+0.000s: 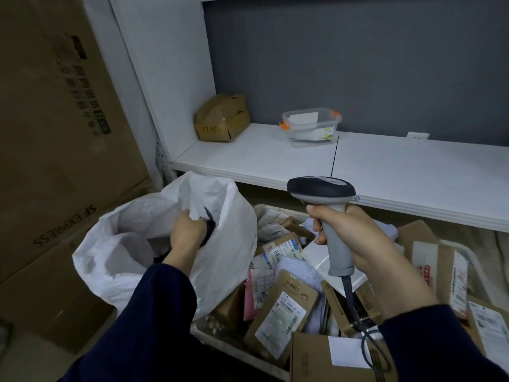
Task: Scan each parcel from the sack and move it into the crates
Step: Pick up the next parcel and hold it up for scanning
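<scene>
A white woven sack [115, 252] stands open at the lower left. My left hand [187, 232] reaches over its mouth and grips a dark item [209, 224] together with the sack's rim fabric; what the item is I cannot tell. My right hand [355, 238] holds a grey handheld scanner [322, 194] upright by its handle, its cable [355, 312] trailing down. Below the scanner a white crate [220, 340] is piled with several parcels [281, 310], brown envelopes, cardboard boxes and white bags.
A white shelf [385, 172] runs behind the crate, carrying a crumpled cardboard box [220, 118] and a clear plastic tub [311, 125]. Large cardboard cartons [55, 133] stand on the left beside the sack. More boxes [440, 260] lie at the right.
</scene>
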